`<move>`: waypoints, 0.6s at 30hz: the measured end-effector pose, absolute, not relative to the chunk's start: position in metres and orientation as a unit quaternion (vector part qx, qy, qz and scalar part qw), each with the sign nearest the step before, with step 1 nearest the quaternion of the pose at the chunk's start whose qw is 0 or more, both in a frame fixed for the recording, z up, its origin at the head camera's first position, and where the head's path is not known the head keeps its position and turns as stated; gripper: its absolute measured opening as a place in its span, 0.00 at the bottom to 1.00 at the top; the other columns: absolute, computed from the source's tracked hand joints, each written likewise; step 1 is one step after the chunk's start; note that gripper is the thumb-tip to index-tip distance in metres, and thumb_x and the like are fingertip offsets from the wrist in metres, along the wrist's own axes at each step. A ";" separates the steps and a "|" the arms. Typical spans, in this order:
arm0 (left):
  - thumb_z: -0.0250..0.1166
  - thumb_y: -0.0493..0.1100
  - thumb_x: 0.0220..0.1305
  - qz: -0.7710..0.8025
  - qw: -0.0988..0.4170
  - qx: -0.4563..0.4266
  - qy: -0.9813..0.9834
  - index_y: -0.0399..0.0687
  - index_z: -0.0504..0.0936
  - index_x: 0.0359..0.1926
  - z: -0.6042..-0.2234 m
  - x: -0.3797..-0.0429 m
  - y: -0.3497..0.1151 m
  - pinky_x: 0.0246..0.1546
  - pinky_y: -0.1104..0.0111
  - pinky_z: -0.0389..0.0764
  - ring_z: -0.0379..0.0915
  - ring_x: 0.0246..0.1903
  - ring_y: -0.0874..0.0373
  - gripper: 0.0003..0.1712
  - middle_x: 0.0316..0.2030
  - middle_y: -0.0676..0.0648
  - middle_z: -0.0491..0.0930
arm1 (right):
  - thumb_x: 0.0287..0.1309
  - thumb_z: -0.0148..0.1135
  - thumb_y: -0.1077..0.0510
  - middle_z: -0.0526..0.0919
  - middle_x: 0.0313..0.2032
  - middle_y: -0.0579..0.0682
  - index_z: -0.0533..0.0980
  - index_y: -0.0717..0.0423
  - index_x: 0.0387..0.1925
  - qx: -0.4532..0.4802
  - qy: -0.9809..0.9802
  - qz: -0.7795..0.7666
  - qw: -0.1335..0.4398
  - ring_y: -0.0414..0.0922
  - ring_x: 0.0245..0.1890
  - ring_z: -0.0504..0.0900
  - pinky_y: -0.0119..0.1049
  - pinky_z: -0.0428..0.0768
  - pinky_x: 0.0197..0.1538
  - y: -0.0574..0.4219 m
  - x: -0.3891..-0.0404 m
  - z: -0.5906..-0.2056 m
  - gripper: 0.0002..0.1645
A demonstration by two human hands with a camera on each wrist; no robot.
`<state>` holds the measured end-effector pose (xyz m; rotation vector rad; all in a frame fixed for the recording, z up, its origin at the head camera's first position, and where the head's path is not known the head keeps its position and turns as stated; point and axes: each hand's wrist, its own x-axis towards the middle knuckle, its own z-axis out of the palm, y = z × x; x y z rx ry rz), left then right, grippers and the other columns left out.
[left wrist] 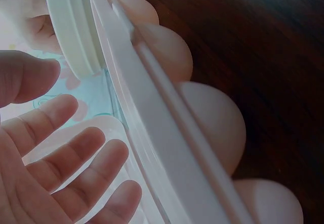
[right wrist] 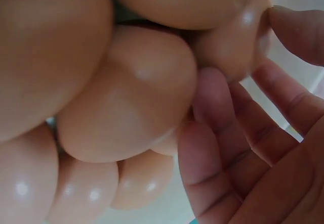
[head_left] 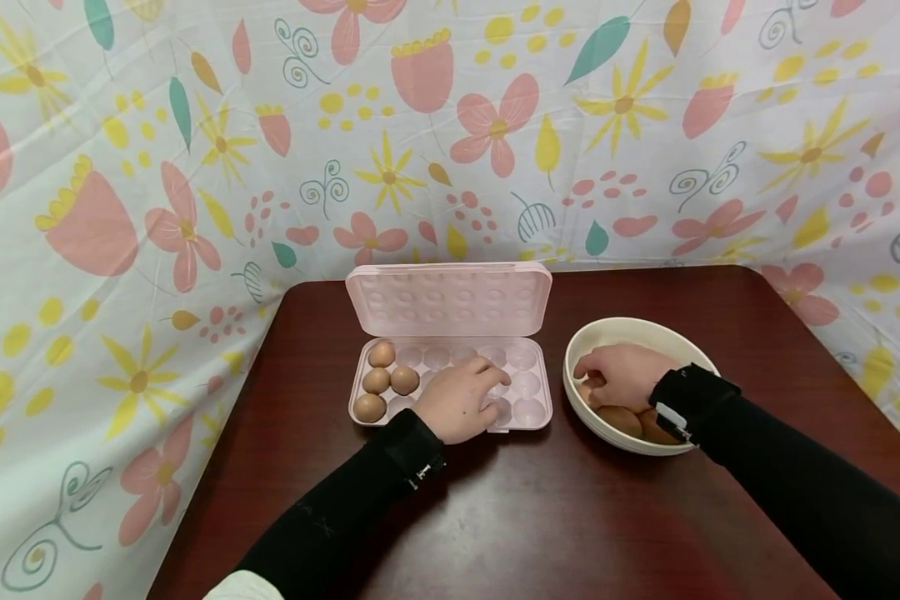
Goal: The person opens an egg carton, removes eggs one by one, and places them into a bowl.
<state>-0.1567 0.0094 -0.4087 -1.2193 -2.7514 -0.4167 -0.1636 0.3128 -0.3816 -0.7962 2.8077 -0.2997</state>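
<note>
A pink egg carton lies on the table with its lid standing up behind. Several brown eggs fill cups at its left end. Over the middle cups hovers my left hand, fingers loosely spread and nothing held. The left wrist view shows its palm beside the carton's rim, with rounded cup undersides below. Inside a cream bowl my right hand reaches among more brown eggs. Its thumb and fingers pinch one egg, partly hidden behind other eggs.
The dark red-brown table carries the carton at the centre and the bowl to its right. A floral cloth hangs behind the table and along its sides.
</note>
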 end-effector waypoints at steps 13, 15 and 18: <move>0.63 0.48 0.64 -0.137 0.043 -0.400 -0.905 0.57 0.81 0.58 -0.409 -0.153 0.010 0.42 0.62 0.79 0.76 0.49 0.58 0.21 0.54 0.55 0.76 | 0.50 0.66 0.59 0.72 0.26 0.38 0.76 0.37 0.29 -0.304 0.950 -0.045 0.059 0.39 0.24 0.70 0.37 0.72 0.31 0.310 -0.163 -0.393 0.11; 0.63 0.48 0.64 -0.135 0.041 -0.397 -0.907 0.57 0.81 0.59 -0.409 -0.153 0.010 0.43 0.62 0.79 0.76 0.51 0.58 0.21 0.54 0.55 0.76 | 0.49 0.67 0.59 0.73 0.27 0.39 0.77 0.38 0.30 -0.304 0.950 -0.051 0.051 0.40 0.25 0.69 0.38 0.72 0.33 0.312 -0.164 -0.394 0.10; 0.64 0.48 0.65 -0.133 0.040 -0.395 -0.908 0.57 0.81 0.59 -0.409 -0.152 0.009 0.44 0.61 0.79 0.75 0.52 0.58 0.21 0.54 0.55 0.76 | 0.51 0.67 0.58 0.71 0.26 0.38 0.77 0.38 0.29 -0.307 0.949 -0.061 0.049 0.39 0.26 0.68 0.38 0.70 0.34 0.314 -0.164 -0.393 0.09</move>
